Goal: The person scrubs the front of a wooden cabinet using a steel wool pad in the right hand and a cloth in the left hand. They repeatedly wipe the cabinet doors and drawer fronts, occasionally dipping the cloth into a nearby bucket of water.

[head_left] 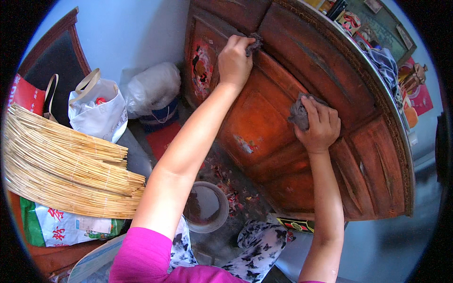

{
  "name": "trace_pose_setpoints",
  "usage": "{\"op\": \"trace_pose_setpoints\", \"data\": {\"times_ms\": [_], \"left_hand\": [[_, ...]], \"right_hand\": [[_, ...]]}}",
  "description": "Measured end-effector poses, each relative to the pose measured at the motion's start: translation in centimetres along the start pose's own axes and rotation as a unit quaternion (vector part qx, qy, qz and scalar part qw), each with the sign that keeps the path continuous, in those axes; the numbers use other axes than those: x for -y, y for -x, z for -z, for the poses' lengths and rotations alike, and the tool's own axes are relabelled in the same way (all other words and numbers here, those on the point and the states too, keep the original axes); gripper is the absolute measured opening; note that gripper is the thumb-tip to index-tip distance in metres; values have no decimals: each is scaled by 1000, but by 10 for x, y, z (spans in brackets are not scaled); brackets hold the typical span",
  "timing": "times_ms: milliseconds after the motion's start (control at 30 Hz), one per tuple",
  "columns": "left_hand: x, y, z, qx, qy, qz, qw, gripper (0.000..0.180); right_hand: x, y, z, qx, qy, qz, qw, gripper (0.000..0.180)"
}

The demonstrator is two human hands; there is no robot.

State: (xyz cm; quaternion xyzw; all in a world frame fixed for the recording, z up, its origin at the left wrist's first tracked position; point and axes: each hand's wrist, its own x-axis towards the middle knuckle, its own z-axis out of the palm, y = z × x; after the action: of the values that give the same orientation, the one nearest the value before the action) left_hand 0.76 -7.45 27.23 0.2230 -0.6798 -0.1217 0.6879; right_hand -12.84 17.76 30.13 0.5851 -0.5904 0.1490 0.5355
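Observation:
A reddish-brown wooden cabinet point(257, 127) with panelled doors fills the middle and right. My left hand point(234, 61) is closed on a dark grey rag point(255, 44), pressed to the cabinet's frame near the upper door edge. Lower and to the right, my right hand point(322, 125) grips another dark grey rag point(299, 113) against the wood beside a door panel. Shreds of torn paper point(202, 66) cling to the left door, and a pale worn patch marks the middle panel. My fingers partly hide both rags.
A basin point(205, 230) of brownish water stands on the floor between my knees and the cabinet, near paper scraps point(231, 198). On the left lie a straw mat point(71, 165), a white bag point(101, 113) and a plastic-wrapped bundle point(153, 89). Assorted items point(384, 63) crowd the cabinet top.

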Motion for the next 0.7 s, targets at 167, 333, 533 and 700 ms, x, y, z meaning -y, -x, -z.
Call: {"op": "trace_pose_setpoints", "data": {"times_ms": [167,333,533,700], "left_hand": [[14,33,9,94,-15,50,994,35],[67,-25,11,-11,-29,152,988,32],[71,-42,-21,13,-74,105,992,42],[35,-3,-5,107,-56,-28,992,51]], "right_hand": [[-6,-1,2,12,1,-1,1000,64],[-5,2,-1,-4,-9,-3,1000,65],[1,-3,0,-2,-16,-2,1000,62],[-6,2,4,-9,-4,-5,1000,62]]}}
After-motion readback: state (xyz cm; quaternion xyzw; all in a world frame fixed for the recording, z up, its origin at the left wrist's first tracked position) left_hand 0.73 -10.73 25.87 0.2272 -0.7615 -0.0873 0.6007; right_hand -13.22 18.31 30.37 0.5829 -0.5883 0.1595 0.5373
